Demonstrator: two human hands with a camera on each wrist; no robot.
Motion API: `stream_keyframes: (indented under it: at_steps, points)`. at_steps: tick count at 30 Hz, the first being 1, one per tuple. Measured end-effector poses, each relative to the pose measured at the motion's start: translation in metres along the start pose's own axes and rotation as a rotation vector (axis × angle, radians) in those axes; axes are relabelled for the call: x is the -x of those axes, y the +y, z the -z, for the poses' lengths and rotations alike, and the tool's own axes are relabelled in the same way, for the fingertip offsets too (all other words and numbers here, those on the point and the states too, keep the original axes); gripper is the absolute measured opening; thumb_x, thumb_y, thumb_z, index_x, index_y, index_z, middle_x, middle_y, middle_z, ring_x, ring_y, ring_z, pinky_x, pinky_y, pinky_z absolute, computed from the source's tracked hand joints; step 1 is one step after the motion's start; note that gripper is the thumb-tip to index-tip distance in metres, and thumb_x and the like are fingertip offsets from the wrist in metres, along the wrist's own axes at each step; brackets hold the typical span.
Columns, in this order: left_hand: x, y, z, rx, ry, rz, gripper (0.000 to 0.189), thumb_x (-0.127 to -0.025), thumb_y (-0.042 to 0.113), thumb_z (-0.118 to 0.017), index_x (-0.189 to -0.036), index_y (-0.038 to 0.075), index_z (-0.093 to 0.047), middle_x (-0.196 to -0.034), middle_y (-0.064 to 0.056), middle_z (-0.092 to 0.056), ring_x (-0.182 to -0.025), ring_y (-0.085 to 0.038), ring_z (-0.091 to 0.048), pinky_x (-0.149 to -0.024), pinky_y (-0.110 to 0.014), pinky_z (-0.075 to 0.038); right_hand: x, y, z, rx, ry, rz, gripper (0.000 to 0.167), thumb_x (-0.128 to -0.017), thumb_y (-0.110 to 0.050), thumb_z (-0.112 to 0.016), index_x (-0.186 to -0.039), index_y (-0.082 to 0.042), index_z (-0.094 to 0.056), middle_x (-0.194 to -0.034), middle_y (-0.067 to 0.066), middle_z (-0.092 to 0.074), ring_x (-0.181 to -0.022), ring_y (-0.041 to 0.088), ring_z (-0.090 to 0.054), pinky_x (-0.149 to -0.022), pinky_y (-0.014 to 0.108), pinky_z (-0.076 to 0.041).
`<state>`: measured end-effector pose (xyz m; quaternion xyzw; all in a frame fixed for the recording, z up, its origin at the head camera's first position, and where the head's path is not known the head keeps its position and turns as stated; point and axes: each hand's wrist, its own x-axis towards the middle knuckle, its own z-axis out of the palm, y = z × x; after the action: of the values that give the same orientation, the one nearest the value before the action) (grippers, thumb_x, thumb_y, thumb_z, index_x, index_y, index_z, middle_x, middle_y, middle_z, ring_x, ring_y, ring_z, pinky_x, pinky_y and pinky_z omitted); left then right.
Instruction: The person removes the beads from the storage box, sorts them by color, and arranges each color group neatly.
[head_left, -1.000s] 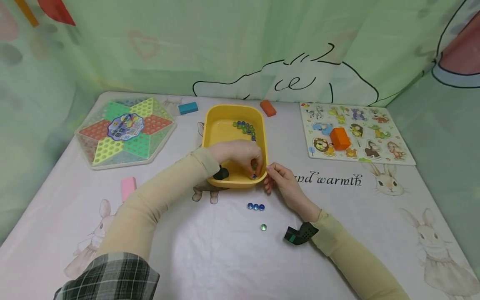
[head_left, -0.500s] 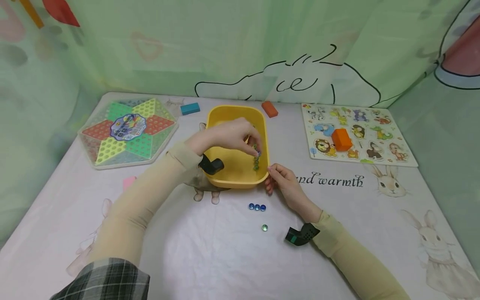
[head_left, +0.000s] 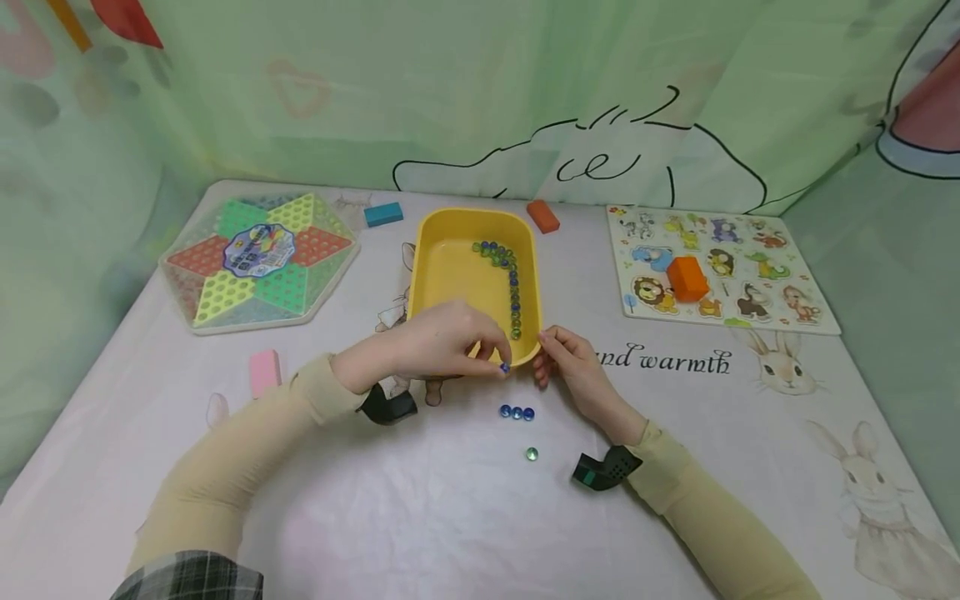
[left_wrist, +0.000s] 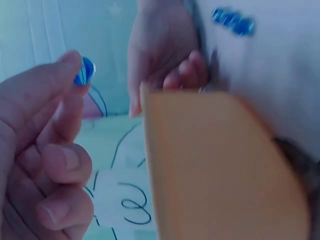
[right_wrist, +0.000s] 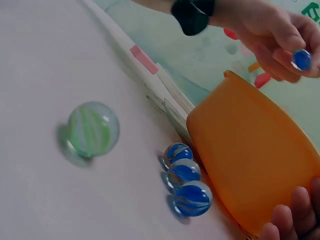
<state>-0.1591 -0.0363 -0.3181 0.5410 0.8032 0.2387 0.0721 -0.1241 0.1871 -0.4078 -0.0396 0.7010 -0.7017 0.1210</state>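
Left hand, mid-frame: grip pinches a blue marble by lower rim of yellow tray. Right hand pinches tray's lower-right corner, presumably steadying it.

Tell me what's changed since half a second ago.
The left hand has moved from inside the tray toward the person, to its near rim, pinching a blue marble. The right hand still grips the tray's corner; three blue marbles and a green marble stay put.
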Motion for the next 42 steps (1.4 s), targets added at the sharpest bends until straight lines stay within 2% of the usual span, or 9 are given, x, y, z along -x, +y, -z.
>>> stream_keyframes:
  at_steps: [4, 7, 13, 20, 23, 27, 35, 42]
  points:
    - [0.012, 0.009, -0.010, -0.024, -0.004, -0.004, 0.011, -0.083, 0.023, -0.068, -0.089, 0.014, -0.069, -0.068, 0.008, -0.058, -0.061, -0.004, -0.048, -0.058, -0.015, -0.039, 0.000, 0.000, 0.001, 0.003, 0.006, 0.000, 0.023, -0.098, -0.022, -0.043, -0.079, -0.013, -0.052, -0.068, -0.004, -0.055, -0.057, 0.008, -0.052, -0.054, 0.020, -0.046]
    - [0.019, 0.011, -0.019, -0.040, -0.025, 0.020, 0.011, -0.083, 0.023, -0.069, -0.089, 0.014, -0.069, -0.066, 0.008, -0.057, -0.061, -0.003, -0.048, -0.058, -0.014, -0.039, 0.000, 0.000, 0.001, -0.001, 0.012, -0.001, 0.023, -0.098, -0.023, -0.043, -0.079, -0.013, -0.052, -0.068, -0.004, -0.055, -0.057, 0.008, -0.052, -0.054, 0.020, -0.046]
    - [0.026, 0.012, -0.038, -0.158, -0.074, 0.021, 0.010, -0.084, 0.025, -0.066, -0.089, 0.016, -0.067, -0.065, 0.008, -0.057, -0.060, -0.004, -0.050, -0.057, -0.017, -0.040, 0.000, 0.001, 0.001, -0.006, 0.005, 0.002, 0.024, -0.098, -0.026, -0.044, -0.079, -0.013, -0.052, -0.069, -0.004, -0.055, -0.057, 0.008, -0.052, -0.054, 0.020, -0.047]
    - [0.026, 0.011, -0.056, -0.194, -0.113, 0.056, 0.010, -0.086, 0.022, -0.063, -0.092, 0.015, -0.068, -0.076, 0.007, -0.064, -0.065, -0.004, -0.054, -0.061, -0.020, -0.044, -0.001, 0.001, 0.001, -0.016, 0.004, 0.002, 0.024, -0.098, -0.026, -0.045, -0.079, -0.014, -0.052, -0.069, -0.004, -0.055, -0.057, 0.008, -0.052, -0.054, 0.020, -0.046]
    - [0.025, 0.010, -0.061, -0.211, -0.094, 0.070, 0.008, -0.086, 0.021, -0.063, -0.089, 0.015, -0.067, -0.078, 0.006, -0.066, -0.066, -0.005, -0.056, -0.060, -0.022, -0.046, -0.001, 0.001, 0.001, -0.011, 0.014, -0.005, 0.024, -0.098, -0.026, -0.045, -0.078, -0.014, -0.052, -0.069, -0.004, -0.054, -0.057, 0.008, -0.052, -0.054, 0.020, -0.046]
    - [0.023, 0.010, -0.066, -0.226, -0.062, 0.095, 0.008, -0.087, 0.020, -0.062, -0.082, 0.014, -0.063, -0.071, 0.005, -0.062, -0.060, -0.006, -0.054, -0.056, -0.022, -0.044, -0.001, 0.000, 0.000, -0.004, 0.015, -0.012, 0.024, -0.098, -0.027, -0.045, -0.078, -0.014, -0.051, -0.069, -0.004, -0.054, -0.057, 0.008, -0.052, -0.054, 0.020, -0.046]
    - [0.019, 0.008, -0.074, -0.252, -0.033, 0.136, 0.010, -0.088, 0.020, -0.060, -0.080, 0.014, -0.060, -0.065, 0.006, -0.055, -0.057, -0.006, -0.049, -0.054, -0.022, -0.042, -0.002, 0.000, -0.001, 0.002, 0.018, -0.019, 0.024, -0.098, -0.024, -0.043, -0.079, -0.012, -0.050, -0.069, -0.004, -0.054, -0.057, 0.008, -0.052, -0.054, 0.020, -0.046]
    - [0.019, 0.007, -0.074, -0.217, -0.053, 0.143, 0.009, -0.087, 0.023, -0.062, -0.084, 0.015, -0.064, -0.075, 0.007, -0.064, -0.065, -0.006, -0.058, -0.060, -0.022, -0.047, -0.001, -0.001, -0.001, 0.005, 0.017, -0.027, 0.023, -0.099, -0.020, -0.041, -0.079, -0.011, -0.049, -0.068, -0.003, -0.054, -0.057, 0.009, -0.052, -0.054, 0.021, -0.045]
